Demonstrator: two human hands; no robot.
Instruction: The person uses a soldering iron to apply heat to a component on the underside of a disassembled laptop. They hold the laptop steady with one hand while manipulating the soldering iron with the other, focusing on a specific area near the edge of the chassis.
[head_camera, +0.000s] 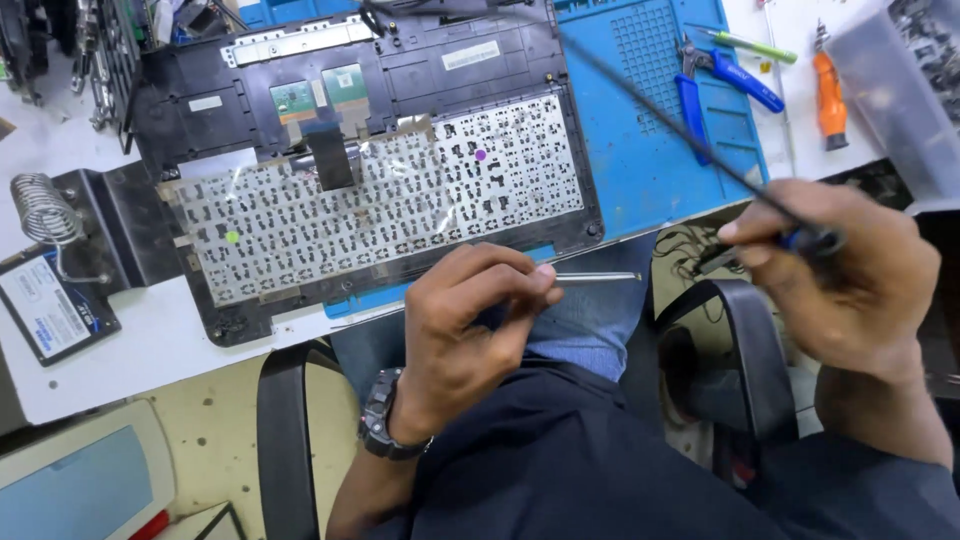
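the left hand (470, 330) pinches a thin metal rod (597, 277) lying sideways, pointing right. the right hand (835, 275) grips a long black stick (660, 120). the keyboard (380, 205) lies just above, nearer the left hand.

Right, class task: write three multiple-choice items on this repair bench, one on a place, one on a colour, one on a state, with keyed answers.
1. Where do the blue-handled pliers lie?
A. on the blue mat
B. on the chair
C. on the keyboard

2. What colour is the screwdriver at top right?
A. green
B. orange
C. black

3. What is the left hand doing?
A. resting flat
B. pressing keys
C. pinching a thin metal rod

Answers: 1 A, the pliers rest on the mat's upper right part. 2 B, its handle is orange. 3 C, fingers close on the rod's end.
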